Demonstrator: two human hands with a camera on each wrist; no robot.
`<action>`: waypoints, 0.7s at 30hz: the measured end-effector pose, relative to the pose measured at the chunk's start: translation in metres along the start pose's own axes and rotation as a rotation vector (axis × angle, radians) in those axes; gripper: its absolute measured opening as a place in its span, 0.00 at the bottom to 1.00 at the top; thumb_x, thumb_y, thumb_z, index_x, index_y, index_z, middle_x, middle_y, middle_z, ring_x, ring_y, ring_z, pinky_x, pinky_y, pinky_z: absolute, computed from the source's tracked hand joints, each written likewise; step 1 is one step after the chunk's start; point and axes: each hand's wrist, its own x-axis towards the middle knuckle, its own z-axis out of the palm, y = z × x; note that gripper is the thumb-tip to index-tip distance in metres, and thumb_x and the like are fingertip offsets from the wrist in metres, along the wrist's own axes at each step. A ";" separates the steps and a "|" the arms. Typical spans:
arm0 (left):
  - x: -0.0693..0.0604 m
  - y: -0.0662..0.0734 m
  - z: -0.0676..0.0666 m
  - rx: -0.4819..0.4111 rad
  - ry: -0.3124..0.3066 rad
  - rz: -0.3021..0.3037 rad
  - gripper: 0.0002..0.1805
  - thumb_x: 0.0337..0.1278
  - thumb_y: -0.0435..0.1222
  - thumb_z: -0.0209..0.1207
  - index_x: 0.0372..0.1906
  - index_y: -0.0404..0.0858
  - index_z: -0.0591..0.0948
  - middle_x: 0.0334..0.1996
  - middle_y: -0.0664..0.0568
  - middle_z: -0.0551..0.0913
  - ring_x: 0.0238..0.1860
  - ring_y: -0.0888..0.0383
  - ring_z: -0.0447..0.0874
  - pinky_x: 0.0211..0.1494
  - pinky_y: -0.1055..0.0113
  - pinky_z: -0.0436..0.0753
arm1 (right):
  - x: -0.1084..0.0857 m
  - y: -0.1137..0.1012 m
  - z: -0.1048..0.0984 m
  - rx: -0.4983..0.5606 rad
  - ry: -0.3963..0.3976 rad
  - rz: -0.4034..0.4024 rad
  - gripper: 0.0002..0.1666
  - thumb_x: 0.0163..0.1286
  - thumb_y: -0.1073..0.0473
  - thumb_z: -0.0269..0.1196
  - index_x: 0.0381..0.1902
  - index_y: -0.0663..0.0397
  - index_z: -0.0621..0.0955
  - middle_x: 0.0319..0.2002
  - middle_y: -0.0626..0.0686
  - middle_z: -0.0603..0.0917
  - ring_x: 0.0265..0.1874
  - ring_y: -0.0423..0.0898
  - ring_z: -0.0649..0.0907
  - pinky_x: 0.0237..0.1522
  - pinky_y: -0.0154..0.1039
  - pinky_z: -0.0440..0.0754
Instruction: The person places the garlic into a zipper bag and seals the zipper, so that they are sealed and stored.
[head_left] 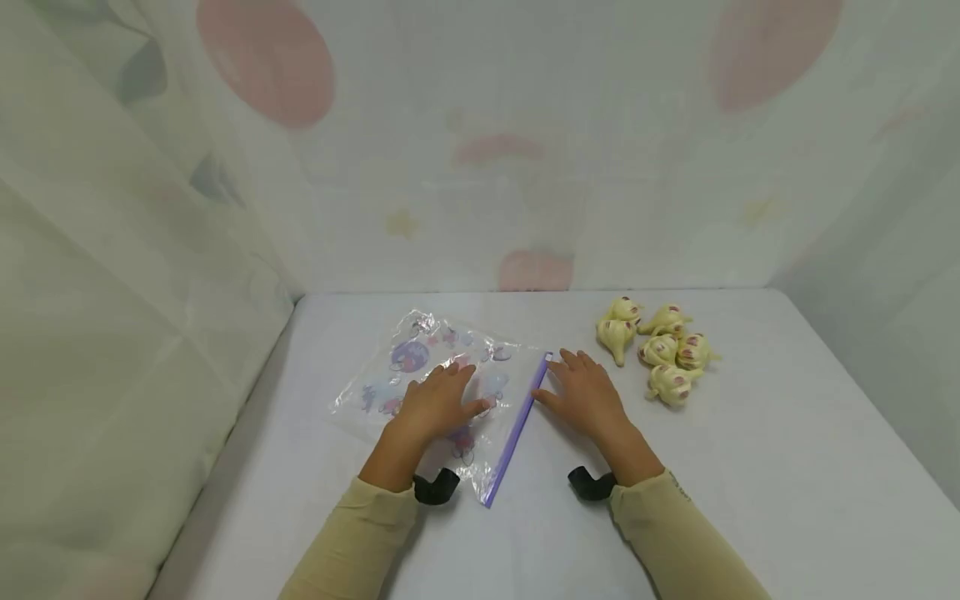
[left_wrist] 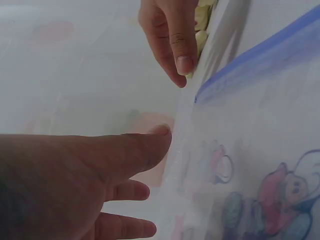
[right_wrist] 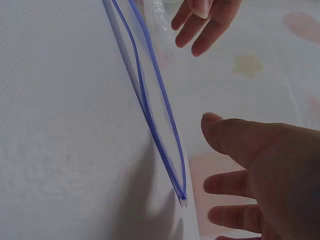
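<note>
A clear zip bag (head_left: 409,357) printed with purple and pink cartoon figures lies flat on the white table. Along its right side runs a purple zip strip (head_left: 512,446). In the right wrist view the two purple edges (right_wrist: 165,95) stand slightly apart, with a small white slider (right_wrist: 184,202) at one end. My left hand (head_left: 431,408) is over the middle of the bag, fingers spread; whether it touches the plastic I cannot tell. Near the far end of the strip is my right hand (head_left: 588,404), its fingers extended and holding nothing.
Several garlic bulbs (head_left: 660,350) sit in a cluster at the back right, beyond my right hand. Patterned white curtains (head_left: 480,217) enclose the table (head_left: 787,467) at the back and sides. A black wrist mount (head_left: 437,487) shows beside my left wrist.
</note>
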 end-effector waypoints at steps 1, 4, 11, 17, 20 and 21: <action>0.001 0.000 0.002 -0.003 -0.004 -0.001 0.39 0.62 0.59 0.58 0.73 0.45 0.65 0.74 0.43 0.63 0.74 0.41 0.58 0.67 0.31 0.60 | 0.000 0.000 0.001 0.003 0.000 -0.008 0.39 0.68 0.34 0.58 0.66 0.54 0.74 0.70 0.62 0.69 0.71 0.63 0.65 0.70 0.61 0.61; 0.003 -0.003 0.008 -0.009 -0.012 0.007 0.37 0.60 0.57 0.61 0.70 0.44 0.69 0.72 0.42 0.66 0.72 0.41 0.62 0.66 0.34 0.65 | -0.001 0.001 0.004 0.028 0.007 -0.037 0.32 0.67 0.37 0.62 0.59 0.54 0.81 0.64 0.60 0.76 0.65 0.60 0.73 0.67 0.56 0.67; 0.003 -0.006 0.015 -0.029 -0.028 0.057 0.35 0.54 0.51 0.67 0.65 0.41 0.73 0.62 0.46 0.77 0.64 0.45 0.74 0.64 0.49 0.74 | -0.003 0.002 0.012 0.103 -0.019 -0.082 0.20 0.65 0.44 0.66 0.48 0.49 0.87 0.58 0.57 0.81 0.61 0.57 0.77 0.64 0.54 0.72; 0.004 -0.004 0.019 -0.021 -0.027 0.110 0.29 0.56 0.50 0.66 0.60 0.41 0.76 0.56 0.45 0.79 0.59 0.45 0.76 0.59 0.50 0.77 | -0.001 0.001 0.018 0.148 0.006 -0.160 0.23 0.64 0.47 0.68 0.54 0.51 0.84 0.59 0.59 0.79 0.62 0.59 0.75 0.65 0.55 0.70; 0.007 -0.002 0.021 0.001 -0.027 0.126 0.26 0.58 0.53 0.64 0.55 0.42 0.78 0.53 0.46 0.78 0.57 0.44 0.75 0.53 0.48 0.79 | 0.001 0.000 0.020 0.129 0.054 -0.180 0.24 0.62 0.46 0.69 0.53 0.51 0.85 0.50 0.56 0.79 0.54 0.57 0.75 0.58 0.52 0.74; 0.008 -0.001 0.022 0.008 -0.023 0.131 0.26 0.59 0.54 0.63 0.55 0.43 0.78 0.53 0.46 0.78 0.57 0.44 0.75 0.52 0.46 0.79 | 0.001 0.000 0.020 0.114 0.070 -0.181 0.23 0.62 0.46 0.69 0.52 0.50 0.86 0.47 0.55 0.78 0.51 0.55 0.74 0.54 0.50 0.74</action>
